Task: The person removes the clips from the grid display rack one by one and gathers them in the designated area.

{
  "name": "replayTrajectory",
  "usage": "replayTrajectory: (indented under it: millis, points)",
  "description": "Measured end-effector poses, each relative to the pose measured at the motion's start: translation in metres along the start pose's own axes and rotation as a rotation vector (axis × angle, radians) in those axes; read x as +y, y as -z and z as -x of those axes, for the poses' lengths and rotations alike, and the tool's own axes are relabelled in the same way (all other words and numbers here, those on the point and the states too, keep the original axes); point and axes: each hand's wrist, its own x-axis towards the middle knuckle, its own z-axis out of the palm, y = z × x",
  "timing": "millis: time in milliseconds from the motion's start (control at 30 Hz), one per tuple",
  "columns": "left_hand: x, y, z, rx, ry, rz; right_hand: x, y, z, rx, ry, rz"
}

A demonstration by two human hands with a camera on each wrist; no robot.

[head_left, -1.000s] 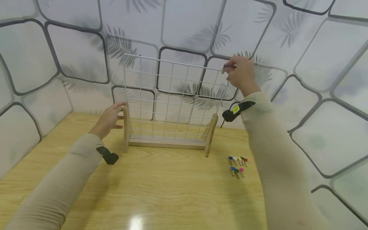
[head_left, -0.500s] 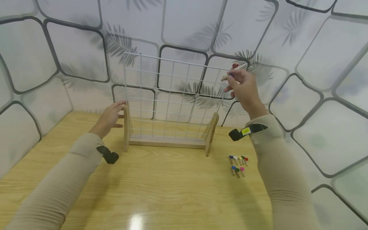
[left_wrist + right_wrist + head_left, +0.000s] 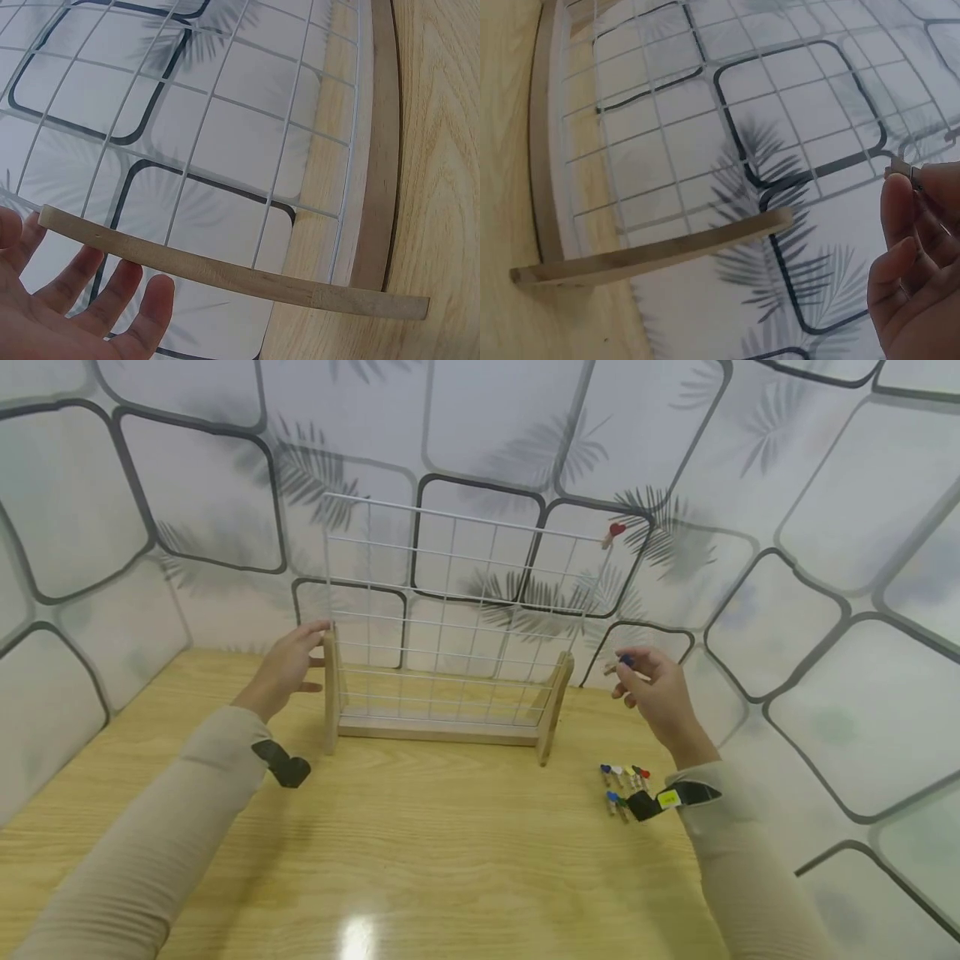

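A white wire grid [image 3: 453,516] stands upright in a wooden stand [image 3: 438,729]. My left hand [image 3: 281,668] is at the stand's left post [image 3: 331,693], fingers spread and fairly straight. In the left wrist view those fingers [image 3: 154,304] lie along the post's upper end. Off the grid's right side, my right hand [image 3: 663,697] pinches a small wooden clothespin with a dark blue heart [image 3: 626,661] between thumb and fingers. Its wooden tip [image 3: 900,168] pokes out in the right wrist view. A red-heart clothespin [image 3: 617,530] sits on the grid's top right corner.
Several small clothespins [image 3: 619,774] with coloured hearts lie in two rows on the wood-grain table [image 3: 450,843], right of the stand. My right wrist camera [image 3: 643,805] overlaps part of them in the head view. A patterned wall covering [image 3: 480,435] rises behind the grid.
My right hand has left the grid's top right corner, where the red-heart clothespin now shows, and moved down and right with the blue-heart clothespin. My left hand has stayed at the post.
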Motion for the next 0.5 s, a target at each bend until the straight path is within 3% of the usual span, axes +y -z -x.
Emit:
replayTrajectory:
  millis: [267,500]
  points:
    - [0.001,0.000,0.001,0.003,-0.005,-0.005,0.061,0.015,0.032,-0.090,-0.147,0.194]
    - [0.000,-0.001,0.001,0.006,0.002,0.003,0.107,0.030,0.055,-0.139,-0.281,0.236]
